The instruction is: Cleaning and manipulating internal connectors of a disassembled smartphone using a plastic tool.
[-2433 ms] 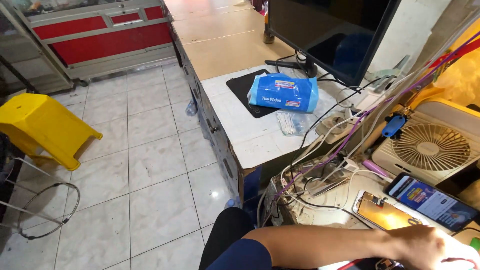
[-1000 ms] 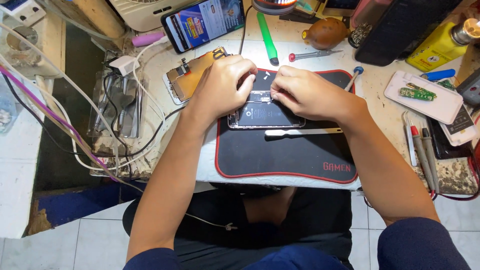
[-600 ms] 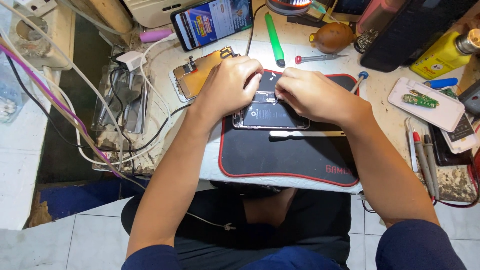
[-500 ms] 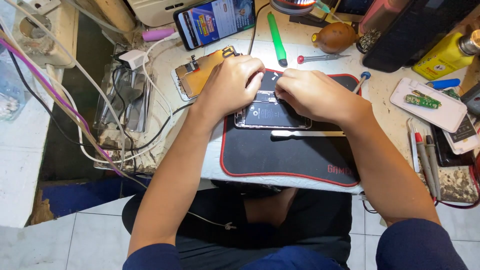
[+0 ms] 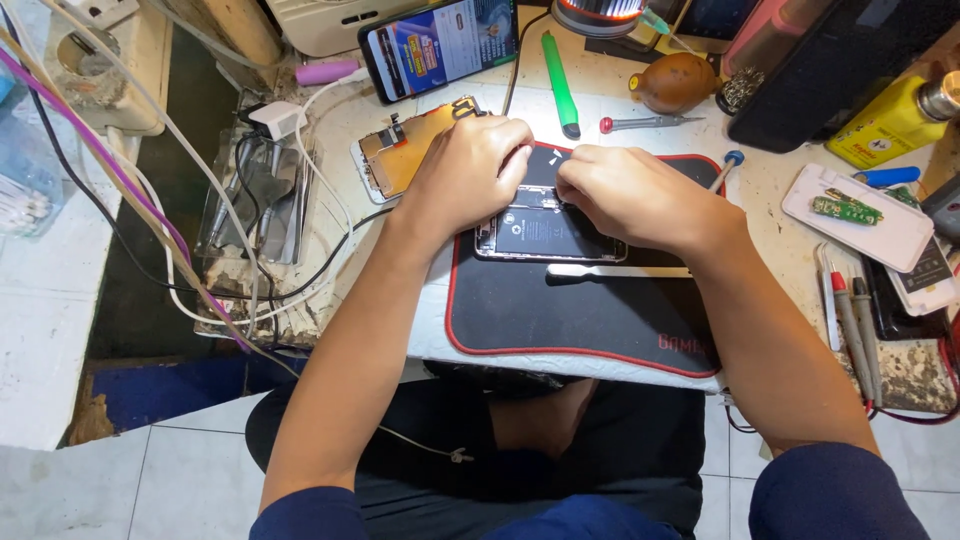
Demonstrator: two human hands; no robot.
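I have the opened phone (image 5: 548, 232) lying flat on the black mat with the red edge (image 5: 580, 315), near the mat's far side, its insides facing up at me. My left hand (image 5: 468, 170) rests curled over the phone's upper left corner, fingertips pressing down on it to steady it; my right hand (image 5: 628, 195) is bunched at the phone's upper right, fingers pinched together over something inside, though what they pinch is hidden under my knuckles and I cannot tell. I judge the phone light, stiff and thin, with bare parts and fine ribbon cables that would tear or crack under a careless pull, so I would hold it only by its metal rim and never press on the exposed middle. A flat metal spudger (image 5: 618, 270) lies on the mat just on my side of the phone. The detached screen (image 5: 405, 155) sits off the mat's far left corner, and a green pry tool (image 5: 560, 85) lies beyond the mat on the surface (image 5: 770, 215).
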